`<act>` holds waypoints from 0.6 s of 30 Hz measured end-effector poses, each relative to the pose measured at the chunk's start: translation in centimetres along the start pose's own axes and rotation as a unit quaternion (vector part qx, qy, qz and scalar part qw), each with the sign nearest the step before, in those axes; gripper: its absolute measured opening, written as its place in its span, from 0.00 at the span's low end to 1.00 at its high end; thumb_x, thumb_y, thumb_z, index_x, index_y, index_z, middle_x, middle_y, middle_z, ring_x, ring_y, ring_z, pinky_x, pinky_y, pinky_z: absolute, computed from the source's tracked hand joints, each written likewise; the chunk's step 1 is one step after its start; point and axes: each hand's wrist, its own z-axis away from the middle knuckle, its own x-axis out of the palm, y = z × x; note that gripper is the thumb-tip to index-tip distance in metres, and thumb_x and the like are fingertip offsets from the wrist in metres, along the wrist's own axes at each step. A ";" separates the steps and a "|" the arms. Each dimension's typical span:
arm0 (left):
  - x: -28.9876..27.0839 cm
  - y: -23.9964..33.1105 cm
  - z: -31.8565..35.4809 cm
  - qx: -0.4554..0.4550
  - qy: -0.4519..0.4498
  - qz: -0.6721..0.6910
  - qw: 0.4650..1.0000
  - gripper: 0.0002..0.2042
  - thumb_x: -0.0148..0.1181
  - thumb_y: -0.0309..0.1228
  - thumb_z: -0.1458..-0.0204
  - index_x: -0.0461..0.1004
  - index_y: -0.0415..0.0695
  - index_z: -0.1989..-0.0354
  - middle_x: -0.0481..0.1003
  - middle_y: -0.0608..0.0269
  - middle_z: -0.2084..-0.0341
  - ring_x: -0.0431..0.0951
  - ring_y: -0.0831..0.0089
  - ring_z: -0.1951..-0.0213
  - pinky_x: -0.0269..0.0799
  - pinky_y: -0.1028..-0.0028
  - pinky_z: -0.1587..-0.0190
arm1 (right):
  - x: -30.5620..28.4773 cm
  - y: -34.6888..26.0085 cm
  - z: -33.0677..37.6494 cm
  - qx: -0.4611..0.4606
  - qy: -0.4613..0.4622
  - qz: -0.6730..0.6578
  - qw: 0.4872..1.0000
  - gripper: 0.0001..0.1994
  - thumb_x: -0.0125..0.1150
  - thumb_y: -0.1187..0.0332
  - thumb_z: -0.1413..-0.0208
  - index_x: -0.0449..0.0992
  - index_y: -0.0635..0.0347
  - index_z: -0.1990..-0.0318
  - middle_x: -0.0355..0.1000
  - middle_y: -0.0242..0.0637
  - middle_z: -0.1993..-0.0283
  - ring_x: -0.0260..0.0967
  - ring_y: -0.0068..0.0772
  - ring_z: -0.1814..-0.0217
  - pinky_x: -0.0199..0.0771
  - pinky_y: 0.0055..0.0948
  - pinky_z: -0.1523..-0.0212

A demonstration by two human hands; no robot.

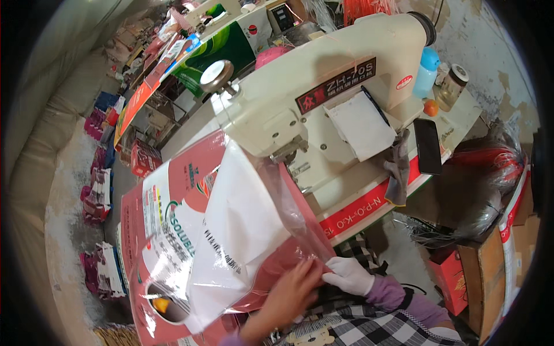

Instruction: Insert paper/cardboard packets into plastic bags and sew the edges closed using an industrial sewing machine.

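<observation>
Red-and-white printed bag (pixel 190 230) with a clear plastic liner (pixel 242 225) lies across the front edge of the desk (pixel 456 115), under the head of the cream sewing machine (pixel 323 86). Left hand (pixel 291 291), bare, pinches the bag's lower edge. Right hand (pixel 349 275), in a white glove, grips the same edge just beside it. A black phone (pixel 427 146) lies near the desk's right edge; blue bottle (pixel 426 72) and glass jar (pixel 452 86) stand at the far right corner.

At seven o'clock we see a red and white printed sack (pixel 173 230) under a clear plastic bag (pixel 242 225), a dark rectangular label (pixel 336 85) at twelve on the cream sewing machine (pixel 323 75), and a dark phone screen (pixel 427 146) at two.
</observation>
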 end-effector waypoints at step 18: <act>-7.7 -30.7 17.9 -0.347 0.311 -0.337 0.818 0.27 0.51 0.19 0.56 0.74 0.58 0.46 0.74 0.56 0.69 0.77 0.55 0.67 0.71 0.58 0.67 | 9.4 -1.9 -20.8 -0.027 0.006 0.133 0.991 0.24 0.47 0.52 0.39 0.77 0.61 0.77 0.72 0.52 0.79 0.74 0.52 0.72 0.73 0.47 0.71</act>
